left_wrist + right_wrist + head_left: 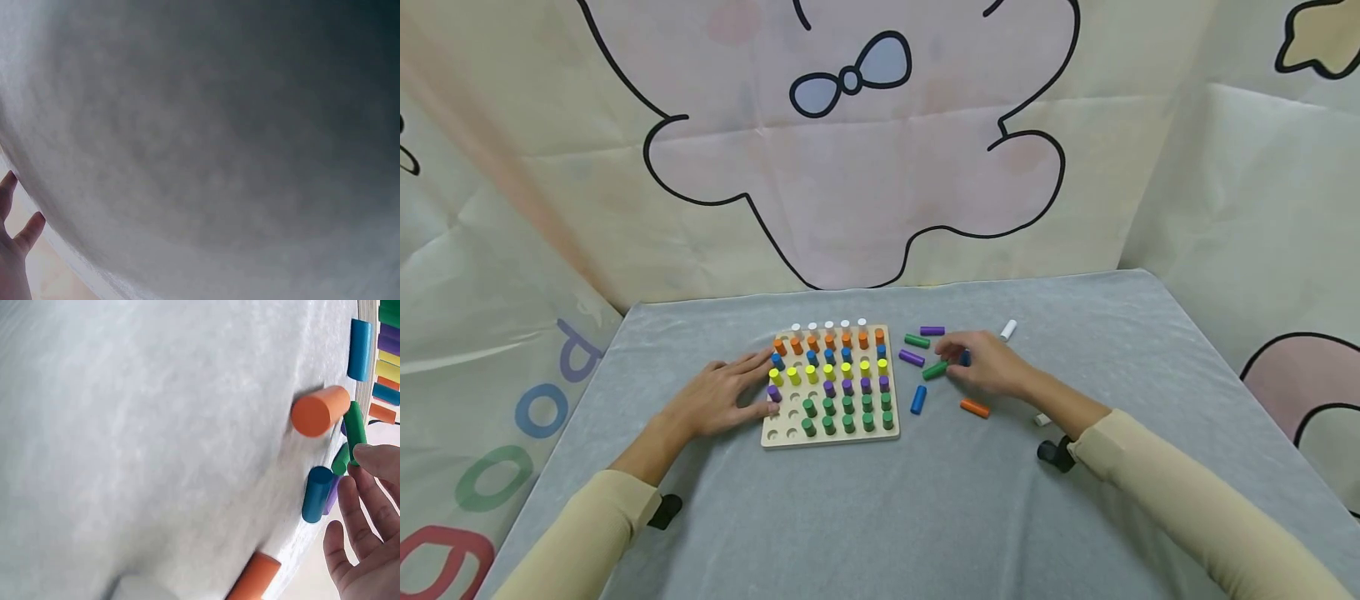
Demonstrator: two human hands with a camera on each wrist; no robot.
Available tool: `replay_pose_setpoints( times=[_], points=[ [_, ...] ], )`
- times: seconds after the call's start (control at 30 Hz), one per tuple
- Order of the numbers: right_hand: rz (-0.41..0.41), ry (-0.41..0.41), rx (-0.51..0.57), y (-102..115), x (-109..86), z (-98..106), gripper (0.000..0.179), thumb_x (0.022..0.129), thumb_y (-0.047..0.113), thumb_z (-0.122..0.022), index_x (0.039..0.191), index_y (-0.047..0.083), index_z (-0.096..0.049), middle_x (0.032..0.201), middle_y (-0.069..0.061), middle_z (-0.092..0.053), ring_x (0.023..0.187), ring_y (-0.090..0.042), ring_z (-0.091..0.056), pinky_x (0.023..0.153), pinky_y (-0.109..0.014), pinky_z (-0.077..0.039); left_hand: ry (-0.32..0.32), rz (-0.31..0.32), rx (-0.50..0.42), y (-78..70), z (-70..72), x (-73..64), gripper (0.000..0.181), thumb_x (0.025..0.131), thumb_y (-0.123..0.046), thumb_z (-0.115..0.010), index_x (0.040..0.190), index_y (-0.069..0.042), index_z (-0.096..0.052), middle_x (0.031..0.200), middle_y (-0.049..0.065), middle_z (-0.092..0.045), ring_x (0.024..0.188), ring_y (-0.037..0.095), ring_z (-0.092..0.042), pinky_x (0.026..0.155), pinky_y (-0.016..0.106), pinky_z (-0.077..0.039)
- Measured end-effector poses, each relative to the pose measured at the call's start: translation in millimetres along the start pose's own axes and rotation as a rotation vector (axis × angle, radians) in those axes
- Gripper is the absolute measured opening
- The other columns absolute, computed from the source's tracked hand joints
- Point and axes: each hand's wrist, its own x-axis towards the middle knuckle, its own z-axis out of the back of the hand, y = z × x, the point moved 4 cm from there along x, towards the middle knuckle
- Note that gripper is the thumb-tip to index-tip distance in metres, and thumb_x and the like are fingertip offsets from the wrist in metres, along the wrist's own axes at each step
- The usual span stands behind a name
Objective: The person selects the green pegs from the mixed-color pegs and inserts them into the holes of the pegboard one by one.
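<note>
A wooden pegboard point(842, 443) stands on the cloth, with rows of white, orange, blue, yellow, purple and green pegs upright in its holes. Several holes at its lower left have no peg. My left hand point(718, 398) rests at the board's left side, fingers extended along the edge and thumb touching it near a purple peg point(773, 392). To the right of the board, my right hand point(988, 364) pinches one end of a green peg point(355, 428) between thumb and fingertip. In the left wrist view only part of the left hand point(15, 240) shows.
Loose pegs lie around the right hand: a blue peg point(918, 399), an orange peg point(975, 407), a white peg point(1008, 330), purple pegs and another green peg point(917, 341). Grey cloth point(865, 525) covers the table. A printed curtain point(865, 167) hangs behind it.
</note>
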Motion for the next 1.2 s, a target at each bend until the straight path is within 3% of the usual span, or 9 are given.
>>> replay_pose_setpoints(
  times=[0.3, 0.6, 1.2],
  points=[
    [0.016, -0.02, 0.015, 4.4, 0.8, 7.7, 0.027, 0.087, -0.001, -0.073, 0.114, 0.001, -0.069, 0.101, -0.005, -0.072, 0.096, -0.021, -0.065, 0.086, -0.044, -0.053, 0.015, 0.014, -0.002, 1.5, -1.4, -1.1, 0.085, 0.092, -0.066, -0.053, 0.154, -0.011, -0.037, 0.161, 0.009, -0.03, 0.143, 0.033, -0.037, 0.101, 0.064, -0.037],
    [0.006, -0.007, 0.025, 12.4, 6.8, 0.8, 0.027, 0.088, 0.002, -0.073, 0.114, 0.004, -0.069, 0.106, -0.006, -0.071, 0.099, -0.021, -0.064, 0.088, -0.043, -0.052, 0.034, 0.018, -0.003, 1.4, -2.1, 0.1, 0.085, 0.093, -0.067, -0.052, 0.155, -0.012, -0.035, 0.162, 0.007, -0.028, 0.144, 0.032, -0.036, 0.102, 0.063, -0.036],
    [0.103, -0.055, 0.085, 41.3, 19.1, -4.1, 0.024, 0.089, 0.003, -0.073, 0.113, 0.003, -0.07, 0.105, -0.009, -0.072, 0.096, -0.019, -0.063, 0.088, -0.048, -0.051, 0.014, 0.0, 0.002, -0.1, -1.4, 1.4, 0.084, 0.093, -0.065, -0.053, 0.154, -0.01, -0.037, 0.161, 0.008, -0.031, 0.143, 0.033, -0.037, 0.1, 0.064, -0.038]
  ],
)
